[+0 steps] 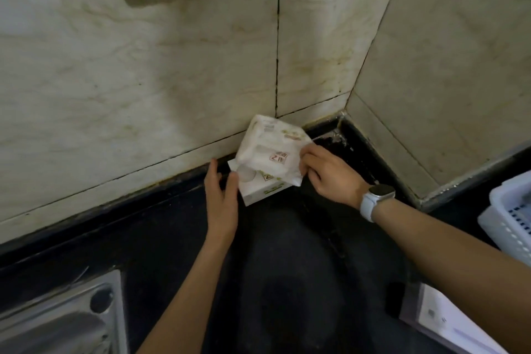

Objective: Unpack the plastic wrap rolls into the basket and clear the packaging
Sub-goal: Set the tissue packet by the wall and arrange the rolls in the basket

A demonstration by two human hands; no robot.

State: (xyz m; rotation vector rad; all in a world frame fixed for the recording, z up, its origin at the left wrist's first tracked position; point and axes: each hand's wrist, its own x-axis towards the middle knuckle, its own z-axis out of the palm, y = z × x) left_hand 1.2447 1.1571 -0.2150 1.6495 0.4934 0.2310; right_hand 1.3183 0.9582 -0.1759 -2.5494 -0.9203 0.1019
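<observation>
Black stone counter [172, 238], set in a corner of pale veined wall tiles [143, 80]. 2 bare hands work at the back of it, close to the wall.

Left hand [222, 195]: palm turned inward, fingers straight and loosely spread, thumb resting against the near left end of a white box [264, 191] that lies on the counter. Not closed round anything; it only steadies the box.

Right hand [330, 174]: fingertips [304, 159] pinched on the right edge of a white plastic wrapper [270, 149], which is lifted and tilted above the box. Wrapper printed with faint green and a small red mark; text too blurred to read. Whether rolls sit inside the wrapper, I cannot tell. A round pale shape shows at the box's left end, just beside the left thumb.

White watch [373, 200] on the right wrist.

White slatted basket [508, 218] at the far right edge, well apart from the right hand's fingers. Steel sink [57, 316] near-left, well below the left hand. White flat item [448, 322] lower right, partly cut off.
</observation>
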